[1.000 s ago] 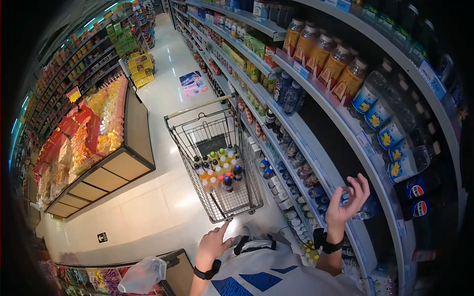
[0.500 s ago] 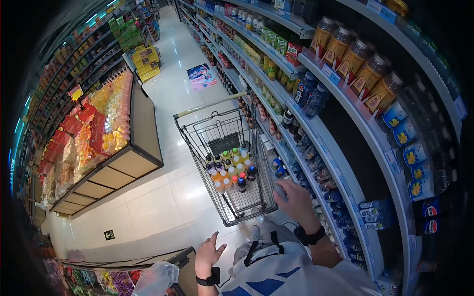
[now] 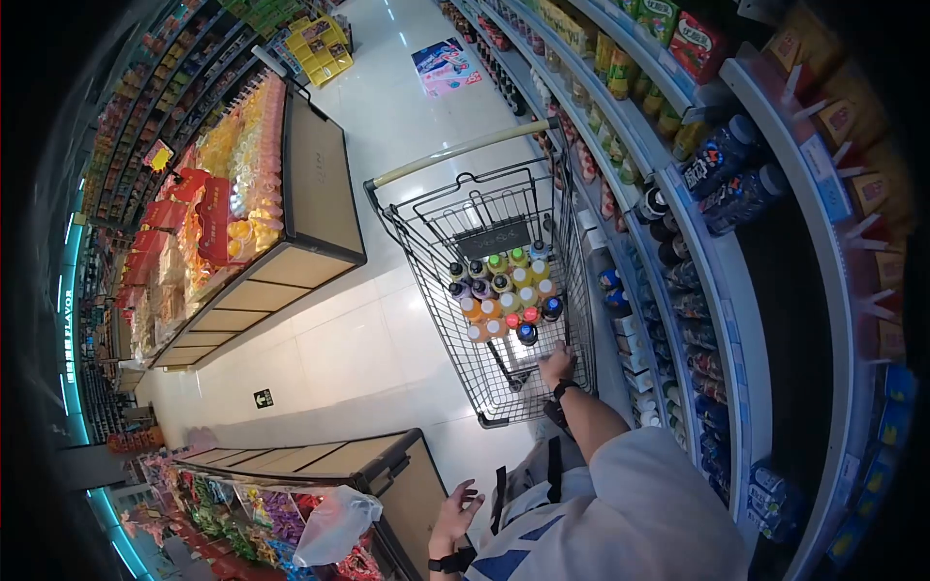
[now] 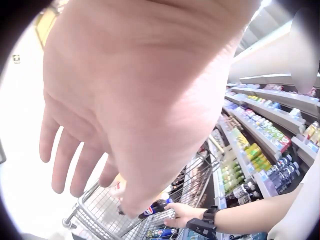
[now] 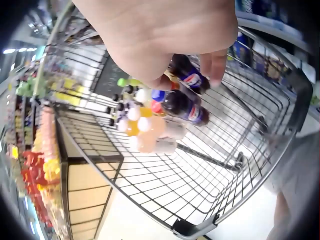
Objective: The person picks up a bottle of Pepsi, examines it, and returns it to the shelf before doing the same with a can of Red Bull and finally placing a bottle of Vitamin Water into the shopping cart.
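My right hand (image 3: 557, 364) reaches into the shopping cart (image 3: 460, 382), fingers pointing down. In the right wrist view, a dark Pepsi bottle (image 5: 192, 79) shows beyond the gap between its thumb and fingers, with another Pepsi bottle (image 5: 187, 110) beside it. From the head, both dark blue-capped bottles (image 3: 526, 334) stand upright just beyond the fingertips. Orange drink bottles (image 3: 480, 310), yellow bottles (image 3: 528, 276) and dark-capped bottles are grouped with them. My left hand (image 3: 455, 513) hangs near my waist, fingers loosely bent, holding nothing; its palm fills much of the left wrist view.
Drink shelves (image 3: 717, 290) curve along the right, close to the cart. A stand of packaged food (image 3: 320, 184) is at the left. Nearer me, another display stand (image 3: 407, 484) has a clear plastic bag (image 3: 337, 528) at its edge. Tiled floor (image 3: 320, 339) runs between them.
My right hand has come from beside the shelf, down and left, into the cart. The left hand has drawn back toward my body. The head view has turned, bringing the cart nearer.
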Demonstrator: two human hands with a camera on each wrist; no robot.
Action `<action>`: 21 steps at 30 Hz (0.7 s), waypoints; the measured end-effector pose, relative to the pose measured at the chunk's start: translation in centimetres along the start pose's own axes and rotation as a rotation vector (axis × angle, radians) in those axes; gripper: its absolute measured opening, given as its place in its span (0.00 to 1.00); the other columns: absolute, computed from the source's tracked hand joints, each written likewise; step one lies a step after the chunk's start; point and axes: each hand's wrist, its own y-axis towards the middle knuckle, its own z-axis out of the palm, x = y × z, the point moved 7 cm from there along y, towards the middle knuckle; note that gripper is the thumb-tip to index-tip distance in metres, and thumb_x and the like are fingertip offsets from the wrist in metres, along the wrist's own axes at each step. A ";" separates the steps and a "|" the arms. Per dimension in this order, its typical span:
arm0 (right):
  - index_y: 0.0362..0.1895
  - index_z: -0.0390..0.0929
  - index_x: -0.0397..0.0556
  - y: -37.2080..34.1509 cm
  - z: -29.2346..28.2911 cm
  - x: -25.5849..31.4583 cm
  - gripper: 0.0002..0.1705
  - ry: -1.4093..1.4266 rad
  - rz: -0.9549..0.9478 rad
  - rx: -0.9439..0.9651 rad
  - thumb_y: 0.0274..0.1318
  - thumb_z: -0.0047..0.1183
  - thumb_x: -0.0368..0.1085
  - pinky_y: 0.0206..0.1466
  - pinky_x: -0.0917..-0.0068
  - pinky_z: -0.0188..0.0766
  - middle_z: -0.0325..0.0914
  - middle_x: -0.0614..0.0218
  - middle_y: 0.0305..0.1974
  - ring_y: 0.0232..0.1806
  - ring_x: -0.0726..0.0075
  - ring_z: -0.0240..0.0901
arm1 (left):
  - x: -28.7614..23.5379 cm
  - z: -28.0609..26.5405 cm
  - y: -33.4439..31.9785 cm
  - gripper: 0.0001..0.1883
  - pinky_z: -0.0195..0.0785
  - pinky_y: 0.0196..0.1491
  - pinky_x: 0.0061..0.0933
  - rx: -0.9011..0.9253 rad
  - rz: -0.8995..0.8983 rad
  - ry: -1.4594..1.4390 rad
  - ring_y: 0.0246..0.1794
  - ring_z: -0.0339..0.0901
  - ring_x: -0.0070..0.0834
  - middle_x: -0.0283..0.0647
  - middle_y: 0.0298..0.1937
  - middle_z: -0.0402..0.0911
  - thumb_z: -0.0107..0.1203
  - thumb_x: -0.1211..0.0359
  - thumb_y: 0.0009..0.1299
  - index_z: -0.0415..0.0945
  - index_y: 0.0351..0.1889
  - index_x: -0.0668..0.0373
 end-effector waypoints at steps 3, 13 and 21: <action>0.72 0.63 0.60 2.0 1.9 1.6 0.45 -0.032 -0.018 0.088 0.51 0.69 0.49 0.74 0.42 0.55 0.68 0.56 0.65 0.66 0.48 0.70 | 4.1 1.3 0.9 0.24 0.75 0.58 0.37 -0.218 -0.026 -0.433 0.52 0.83 0.35 0.52 0.53 0.86 0.59 0.65 0.76 0.70 0.67 0.63; 0.64 0.66 0.58 7.0 5.8 5.3 0.26 -0.275 -0.218 0.152 0.63 0.55 0.41 0.51 0.47 0.78 0.78 0.53 0.54 0.48 0.39 0.82 | 12.6 8.1 -1.9 0.27 0.73 0.58 0.33 -0.062 -0.404 -0.593 0.51 0.84 0.34 0.50 0.55 0.86 0.59 0.63 0.75 0.68 0.69 0.64; 0.55 0.68 0.51 2.1 4.4 4.5 0.17 -0.196 -0.286 0.099 0.64 0.56 0.37 0.51 0.43 0.74 0.79 0.49 0.49 0.50 0.36 0.78 | 13.1 2.1 0.7 0.24 0.75 0.57 0.33 -0.247 -0.149 -0.590 0.53 0.84 0.34 0.50 0.54 0.86 0.59 0.64 0.76 0.71 0.67 0.61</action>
